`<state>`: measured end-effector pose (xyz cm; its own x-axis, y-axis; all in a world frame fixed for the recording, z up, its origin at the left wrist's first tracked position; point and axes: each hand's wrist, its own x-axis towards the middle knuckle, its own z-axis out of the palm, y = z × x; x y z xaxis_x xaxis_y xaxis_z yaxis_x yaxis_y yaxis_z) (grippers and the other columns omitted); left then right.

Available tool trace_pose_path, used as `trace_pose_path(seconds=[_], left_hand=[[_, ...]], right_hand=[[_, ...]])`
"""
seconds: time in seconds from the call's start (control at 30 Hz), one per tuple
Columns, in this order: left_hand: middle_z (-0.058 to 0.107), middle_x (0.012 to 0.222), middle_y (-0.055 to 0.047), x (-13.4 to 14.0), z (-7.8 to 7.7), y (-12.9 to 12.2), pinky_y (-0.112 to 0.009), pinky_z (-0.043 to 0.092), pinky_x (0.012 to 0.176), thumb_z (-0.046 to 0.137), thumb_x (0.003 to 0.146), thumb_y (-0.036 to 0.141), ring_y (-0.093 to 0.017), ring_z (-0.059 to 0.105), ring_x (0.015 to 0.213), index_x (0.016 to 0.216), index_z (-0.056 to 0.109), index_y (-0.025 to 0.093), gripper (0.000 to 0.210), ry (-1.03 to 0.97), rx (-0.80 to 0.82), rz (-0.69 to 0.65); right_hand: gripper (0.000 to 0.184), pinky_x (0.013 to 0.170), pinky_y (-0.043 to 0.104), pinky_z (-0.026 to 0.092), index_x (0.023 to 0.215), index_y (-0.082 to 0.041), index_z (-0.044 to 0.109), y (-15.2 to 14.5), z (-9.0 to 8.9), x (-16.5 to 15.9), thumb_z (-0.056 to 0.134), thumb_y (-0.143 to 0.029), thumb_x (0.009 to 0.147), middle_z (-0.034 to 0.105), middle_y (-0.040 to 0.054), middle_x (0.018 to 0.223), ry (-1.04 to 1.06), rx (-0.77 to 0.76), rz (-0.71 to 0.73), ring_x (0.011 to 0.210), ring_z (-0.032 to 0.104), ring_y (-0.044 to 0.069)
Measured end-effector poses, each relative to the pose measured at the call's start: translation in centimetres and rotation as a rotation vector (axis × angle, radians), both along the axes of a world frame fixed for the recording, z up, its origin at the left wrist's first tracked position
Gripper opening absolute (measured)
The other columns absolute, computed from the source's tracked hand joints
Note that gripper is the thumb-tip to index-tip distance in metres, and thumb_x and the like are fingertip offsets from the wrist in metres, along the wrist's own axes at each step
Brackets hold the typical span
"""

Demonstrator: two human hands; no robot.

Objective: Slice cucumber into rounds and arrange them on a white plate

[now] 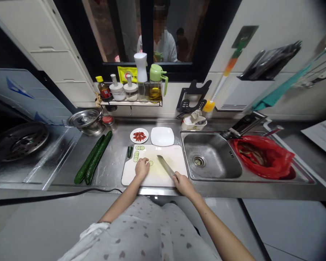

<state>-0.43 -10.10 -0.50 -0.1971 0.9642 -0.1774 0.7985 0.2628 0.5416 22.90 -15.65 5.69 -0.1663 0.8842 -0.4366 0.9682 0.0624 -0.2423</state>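
My right hand [182, 182] is closed round the handle of a kitchen knife [166, 166], whose blade points up and left over the white cutting board [154, 179]. On the board's left half, my left hand [142, 168] has its fingers curled together, their tips at the edge of a cucumber slice [151, 163]. Whether they pinch it firmly is hard to see. More thin cucumber slices [136, 156] lie beyond that hand, in a row and a small stack. A short dark green cucumber piece [129, 152] rests at the board's upper left corner.
Two whole cucumbers [93, 159] lie to the left. Behind the board stand a plate of chopped red chilli [139, 136] and a white plate [162, 136]. At right are the sink [212, 175] and a red plastic bag [281, 159]. A condiment rack [133, 103] hangs behind.
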Motion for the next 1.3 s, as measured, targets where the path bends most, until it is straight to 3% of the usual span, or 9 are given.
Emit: trace_pose_path(seconds=[0.13,0.37,0.77,0.97,1.07,1.3], left_hand=[[0.06,0.105,-0.008,0.5,0.6,-0.3,-0.029,0.042,0.08,0.048,0.085,0.028,-0.021,0.056,0.097,0.105,0.064,0.021,0.027,0.098,0.031,-0.064],[0.057,0.105,-0.008,0.6,1.4,0.5,-0.03,0.041,0.081,0.051,0.083,0.027,-0.021,0.054,0.101,0.098,0.064,0.022,0.02,0.157,-0.055,-0.089],[0.065,0.094,-0.004,1.0,2.6,0.7,-0.025,0.038,0.07,0.052,0.083,0.021,-0.017,0.057,0.088,0.084,0.062,0.023,0.01,0.084,-0.067,-0.036],[0.068,0.085,-0.001,0.5,3.0,-0.7,-0.023,0.035,0.064,0.058,0.082,0.035,-0.014,0.059,0.079,0.082,0.063,0.023,0.013,-0.024,-0.058,-0.007],[0.068,0.083,0.0,-0.4,2.8,-1.3,-0.022,0.034,0.062,0.06,0.081,0.038,-0.013,0.059,0.076,0.08,0.063,0.024,0.014,-0.071,-0.026,0.035],[0.069,0.084,0.0,-4.1,1.4,-1.2,-0.022,0.039,0.066,0.06,0.079,0.038,-0.014,0.061,0.076,0.085,0.065,0.023,0.017,-0.123,0.02,0.278]], right_hand=[[0.032,0.063,0.025,0.029,0.109,-0.019,0.049,0.4,-0.6,-0.6,0.025,-0.037,0.097,0.067,0.0086,0.095,-0.016,0.044,-0.113,0.087,0.061,0.019],[0.031,0.064,0.026,0.031,0.11,-0.02,0.047,1.4,-0.9,-1.3,0.024,-0.036,0.096,0.067,0.0089,0.094,-0.065,0.06,-0.147,0.087,0.062,0.02],[0.034,0.071,0.028,0.036,0.114,-0.02,0.047,1.4,-1.0,-1.5,0.022,-0.037,0.097,0.067,0.0106,0.094,-0.095,0.037,-0.124,0.09,0.063,0.021],[0.035,0.07,0.027,0.036,0.115,-0.02,0.046,1.3,-1.0,-1.4,0.021,-0.037,0.097,0.067,0.0106,0.093,-0.101,0.033,-0.112,0.089,0.063,0.021],[0.036,0.069,0.028,0.036,0.114,-0.02,0.047,1.2,-1.2,-1.4,0.02,-0.037,0.097,0.068,0.0107,0.092,-0.098,0.044,-0.106,0.087,0.064,0.021],[0.035,0.07,0.028,0.036,0.113,-0.019,0.047,1.3,-1.2,-1.6,0.021,-0.036,0.097,0.067,0.0112,0.091,-0.097,0.037,-0.099,0.086,0.064,0.022]])
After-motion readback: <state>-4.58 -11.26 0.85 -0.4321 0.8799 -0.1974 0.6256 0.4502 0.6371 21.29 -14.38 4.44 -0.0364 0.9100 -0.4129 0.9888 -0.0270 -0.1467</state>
